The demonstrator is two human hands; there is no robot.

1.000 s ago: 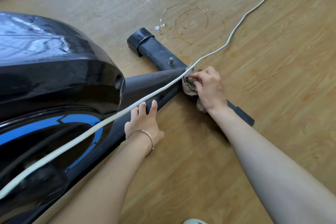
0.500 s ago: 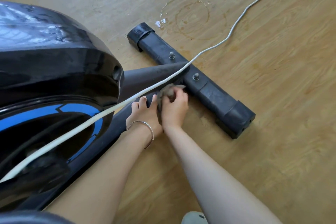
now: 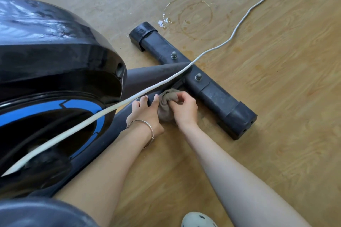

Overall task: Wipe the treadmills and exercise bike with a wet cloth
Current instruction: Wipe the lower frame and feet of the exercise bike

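Observation:
The exercise bike's black housing (image 3: 55, 57) with a blue ring fills the left. Its grey frame beam (image 3: 147, 77) runs right to a black floor stabiliser bar (image 3: 217, 96). My right hand (image 3: 185, 109) grips a bunched grey-brown cloth (image 3: 167, 104) against the lower beam, close to where it meets the bar. My left hand (image 3: 146, 111), with a silver bangle at the wrist, rests flat on the beam right beside the cloth, fingers straight.
A white cable (image 3: 238, 29) runs from the top right across the beam and down over the housing to the lower left. Ring-shaped water stains (image 3: 193, 16) mark the wooden floor beyond the bar. A pale shoe (image 3: 198, 220) shows at the bottom edge.
My right hand carried the cloth from the stabiliser bar's middle back to the lower beam next to my left hand. The left hand has stayed in place.

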